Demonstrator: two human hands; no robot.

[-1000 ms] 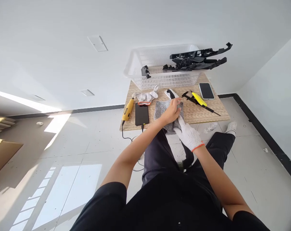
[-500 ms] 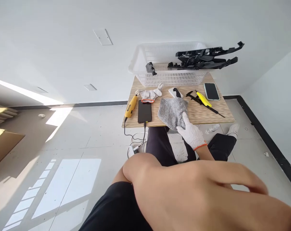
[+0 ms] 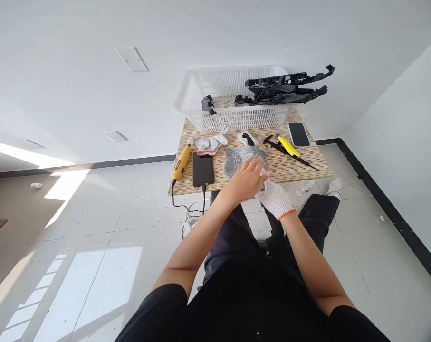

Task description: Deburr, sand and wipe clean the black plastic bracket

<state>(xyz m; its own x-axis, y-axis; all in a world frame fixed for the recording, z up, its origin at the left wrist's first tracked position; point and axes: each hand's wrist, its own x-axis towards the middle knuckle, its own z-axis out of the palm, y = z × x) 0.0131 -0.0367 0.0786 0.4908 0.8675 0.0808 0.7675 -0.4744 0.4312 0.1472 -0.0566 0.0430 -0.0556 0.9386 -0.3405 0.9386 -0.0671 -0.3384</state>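
My left hand, bare and with fingers spread, is over the grey cloth near the table's front edge. Whether it touches the cloth cannot be made out. My right hand wears a white knit glove with an orange cuff and is at the cloth's right front corner. Its fingers are mostly hidden behind my left hand. A second white glove lies crumpled behind the cloth. Just beyond the cloth is a small white object with a black strip.
A white plastic basket with black plastic parts stands at the back. On the table lie a yellow corded tool, a black power bank, a black caliper, a yellow-handled cutter and a phone.
My left hand has moved from close in front of the camera to over the cloth beside the gloved right hand. The view has shifted slightly, so the table appears farther left.
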